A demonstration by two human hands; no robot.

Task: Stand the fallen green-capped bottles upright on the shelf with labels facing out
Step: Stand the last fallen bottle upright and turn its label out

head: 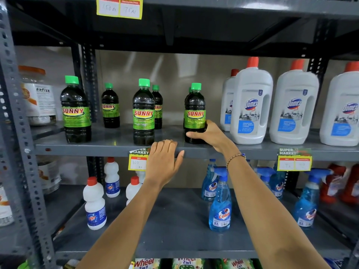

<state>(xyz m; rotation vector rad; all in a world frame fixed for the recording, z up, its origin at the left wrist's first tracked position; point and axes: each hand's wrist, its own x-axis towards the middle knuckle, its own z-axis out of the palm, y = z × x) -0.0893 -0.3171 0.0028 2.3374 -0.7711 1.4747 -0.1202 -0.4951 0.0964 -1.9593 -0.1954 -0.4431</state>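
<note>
Several dark green-capped SUNNY bottles stand upright on the grey shelf [108, 146], labels facing out. My right hand [208, 133] is wrapped around the base of the rightmost bottle [194, 111], which stands upright with another bottle mostly hidden behind it. My left hand [165, 162] rests on the shelf's front edge, fingers curled over the lip, holding no bottle. Other upright bottles are the far-left one [75, 111], a small back one [110, 107] and the middle one [143, 113] with one [158, 107] behind it.
White Domex bottles [250, 105] with red caps stand just right of the held bottle. A fitfizz jar [37, 96] is at far left. Below are white bottles [95, 202], blue Colin sprays [220, 202] and price tags [138, 160].
</note>
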